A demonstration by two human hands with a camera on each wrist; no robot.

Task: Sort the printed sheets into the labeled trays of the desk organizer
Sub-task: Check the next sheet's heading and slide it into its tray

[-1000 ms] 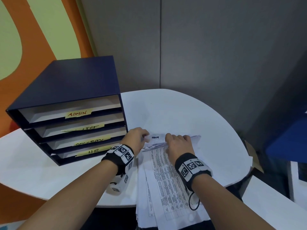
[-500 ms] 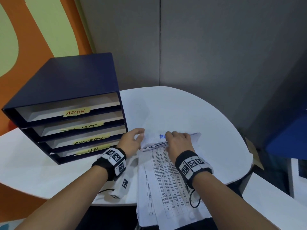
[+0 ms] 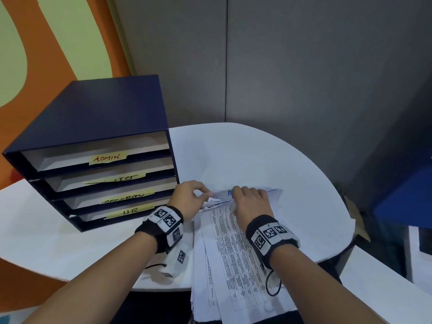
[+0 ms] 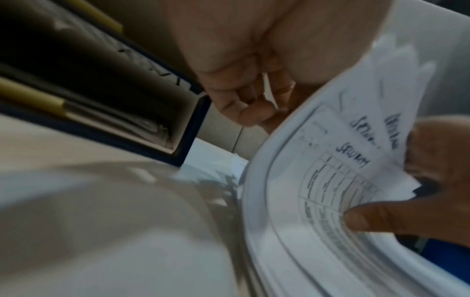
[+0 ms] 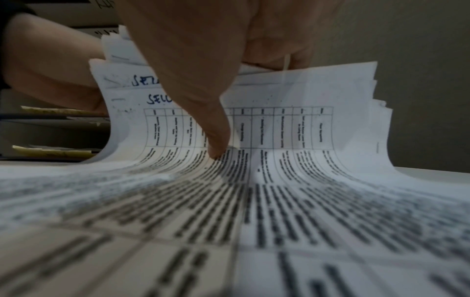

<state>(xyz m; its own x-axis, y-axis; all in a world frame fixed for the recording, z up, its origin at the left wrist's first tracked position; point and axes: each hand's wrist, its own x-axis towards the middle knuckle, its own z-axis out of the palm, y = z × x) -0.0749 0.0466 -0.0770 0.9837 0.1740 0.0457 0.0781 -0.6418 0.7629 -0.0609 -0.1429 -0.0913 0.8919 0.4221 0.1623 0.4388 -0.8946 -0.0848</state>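
Observation:
A stack of printed sheets point(image 3: 233, 253) lies on the round white table point(image 3: 257, 155), its near end hanging over the edge. The far ends are bent upward, showing handwritten headings and tables point(image 5: 279, 140). My right hand point(image 3: 236, 195) holds the raised ends, its thumb point(image 5: 216, 148) on the printed side and its fingers behind. My left hand point(image 3: 203, 192) pinches the left corner of the raised sheets point(image 4: 318, 180). The dark blue desk organizer point(image 3: 93, 113) stands to the left with four trays; three labels read ADMIN point(image 3: 106, 157), SECURITY point(image 3: 126, 196) and HR point(image 3: 131, 211).
Grey partition walls point(image 3: 304, 66) close in behind the table. A blue block point(image 3: 406, 195) and a piece of cardboard point(image 3: 355, 213) sit off the table's right edge. A white surface point(image 3: 385, 288) lies at the lower right.
My left wrist has drawn back a little toward me. The raised ends have been leafed: blue handwriting now shows where a black heading showed before. The right hand has barely moved.

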